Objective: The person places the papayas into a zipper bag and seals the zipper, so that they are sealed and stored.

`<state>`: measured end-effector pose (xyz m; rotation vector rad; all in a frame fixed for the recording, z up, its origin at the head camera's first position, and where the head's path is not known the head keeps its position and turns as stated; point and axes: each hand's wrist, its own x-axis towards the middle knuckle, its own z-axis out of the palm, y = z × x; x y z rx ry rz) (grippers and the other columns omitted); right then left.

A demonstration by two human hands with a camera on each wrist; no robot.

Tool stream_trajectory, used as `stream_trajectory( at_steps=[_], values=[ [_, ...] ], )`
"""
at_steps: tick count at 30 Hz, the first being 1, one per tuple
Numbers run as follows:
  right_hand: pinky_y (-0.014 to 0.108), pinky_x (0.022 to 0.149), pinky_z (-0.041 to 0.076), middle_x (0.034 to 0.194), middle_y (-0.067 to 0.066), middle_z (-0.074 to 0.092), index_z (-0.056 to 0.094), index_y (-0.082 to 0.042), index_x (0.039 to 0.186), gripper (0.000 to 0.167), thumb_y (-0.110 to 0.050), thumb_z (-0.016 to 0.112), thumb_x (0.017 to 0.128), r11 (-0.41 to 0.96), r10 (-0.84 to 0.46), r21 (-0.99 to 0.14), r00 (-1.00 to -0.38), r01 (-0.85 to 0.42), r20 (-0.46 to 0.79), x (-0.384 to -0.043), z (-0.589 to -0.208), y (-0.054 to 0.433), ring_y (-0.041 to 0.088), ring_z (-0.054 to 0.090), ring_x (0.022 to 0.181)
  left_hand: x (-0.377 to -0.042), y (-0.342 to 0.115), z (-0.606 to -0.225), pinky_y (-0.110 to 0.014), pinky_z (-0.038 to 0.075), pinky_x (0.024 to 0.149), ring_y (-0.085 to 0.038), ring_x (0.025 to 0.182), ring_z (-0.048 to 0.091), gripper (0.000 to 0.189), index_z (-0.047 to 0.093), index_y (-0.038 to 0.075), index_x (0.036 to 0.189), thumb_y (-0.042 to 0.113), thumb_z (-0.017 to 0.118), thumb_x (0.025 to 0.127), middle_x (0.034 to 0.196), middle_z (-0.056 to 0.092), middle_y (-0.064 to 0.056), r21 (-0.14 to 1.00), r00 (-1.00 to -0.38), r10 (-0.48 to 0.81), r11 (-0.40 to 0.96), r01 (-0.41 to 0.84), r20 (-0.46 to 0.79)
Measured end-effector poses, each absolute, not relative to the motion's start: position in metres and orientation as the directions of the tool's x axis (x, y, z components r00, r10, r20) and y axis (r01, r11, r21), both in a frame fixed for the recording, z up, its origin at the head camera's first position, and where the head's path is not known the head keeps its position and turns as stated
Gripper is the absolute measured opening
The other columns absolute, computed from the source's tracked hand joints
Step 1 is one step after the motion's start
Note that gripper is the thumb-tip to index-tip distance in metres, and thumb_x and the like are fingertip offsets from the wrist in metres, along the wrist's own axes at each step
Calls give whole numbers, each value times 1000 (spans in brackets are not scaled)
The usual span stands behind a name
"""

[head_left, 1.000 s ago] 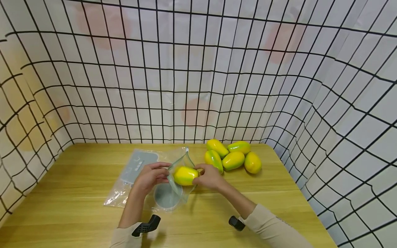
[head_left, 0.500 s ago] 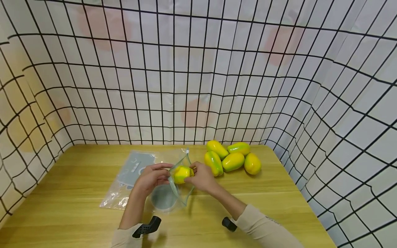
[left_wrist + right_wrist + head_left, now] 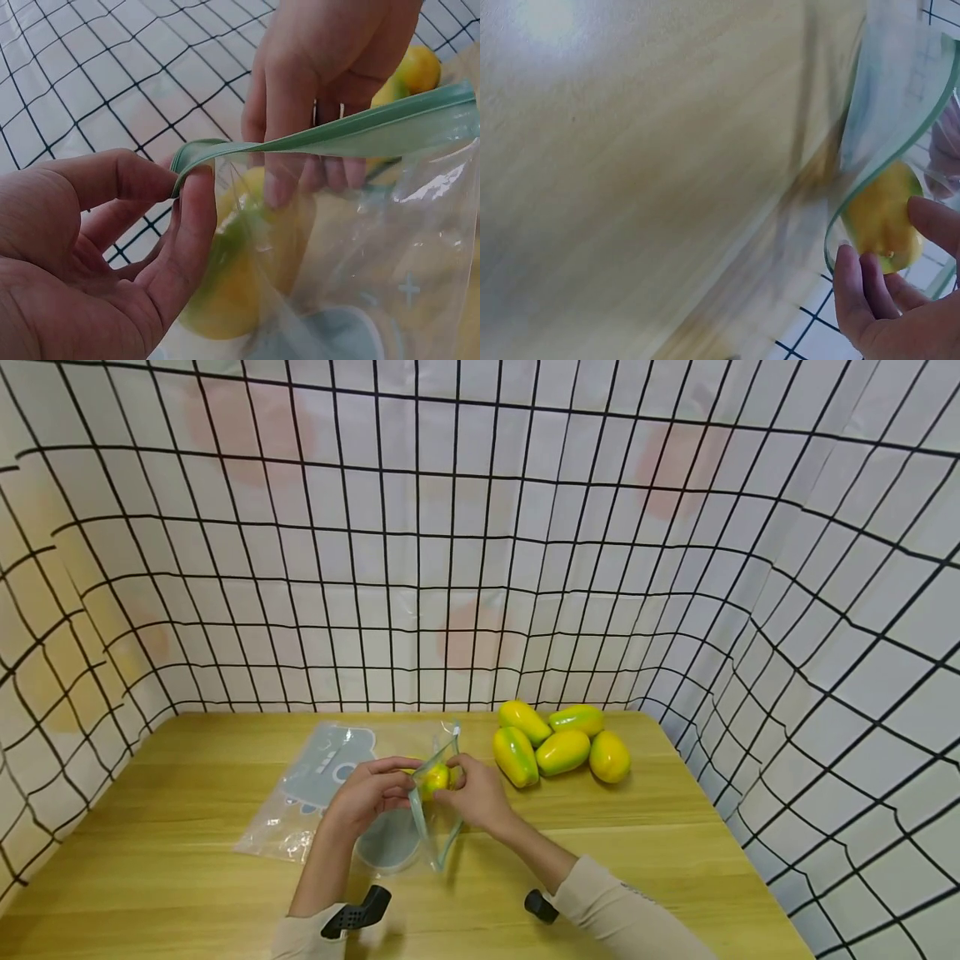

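Note:
A clear zip bag (image 3: 322,772) with grey-blue print and a green zip strip lies partly on the table, its mouth raised and spread. My left hand (image 3: 363,795) pinches the green strip (image 3: 315,139) between thumb and fingers. Inside the mouth is a yellow-green mango (image 3: 881,210), seen through the clear film in the left wrist view. My right hand (image 3: 478,795) holds the mango's near end, thumb on one side and fingers on the other, with its fingertips inside the bag opening.
Several more mangoes (image 3: 564,752) lie grouped at the back right of the wooden table (image 3: 637,860). White walls with a black grid (image 3: 480,560) enclose the table at the back and sides.
My right hand has moved left, pushing the mango deeper into the bag, so less of it shows in the head view. My left hand keeps its place on the bag's edge.

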<state>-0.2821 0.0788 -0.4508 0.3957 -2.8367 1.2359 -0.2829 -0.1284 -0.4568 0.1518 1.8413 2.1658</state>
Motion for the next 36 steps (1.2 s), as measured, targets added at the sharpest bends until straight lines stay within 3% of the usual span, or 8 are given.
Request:
stream_trajectory(
  at_steps=[7, 15, 36],
  values=[
    [24, 58, 54, 90, 10, 72, 63, -1, 125, 49, -19, 82, 84, 642, -199, -743, -977, -186, 73, -281, -455, 76, 15, 65, 72, -283, -128, -457, -26, 62, 70, -12, 76, 72, 36, 63, -10, 128, 0, 60, 94, 100, 73, -7, 977, -957, 269, -146, -153, -109],
    [24, 55, 54, 89, 12, 73, 64, 1, 124, 46, -16, 80, 85, 625, -188, -758, -978, -186, 85, -279, -460, 73, 15, 66, 70, -284, -127, -457, -26, 63, 70, -12, 75, 72, 36, 62, -10, 129, -1, 59, 94, 96, 74, -8, 972, -957, 266, -167, -164, -116],
    [33, 70, 62, 105, 17, 76, 64, 1, 126, 44, -12, 78, 87, 585, -203, -795, -978, -162, 50, -276, -459, 69, 27, 74, 91, -284, -130, -454, -30, 64, 74, -14, 80, 75, 40, 57, -12, 135, -1, 59, 96, 103, 75, -11, 965, -956, 280, -215, -151, -87]
  ],
)
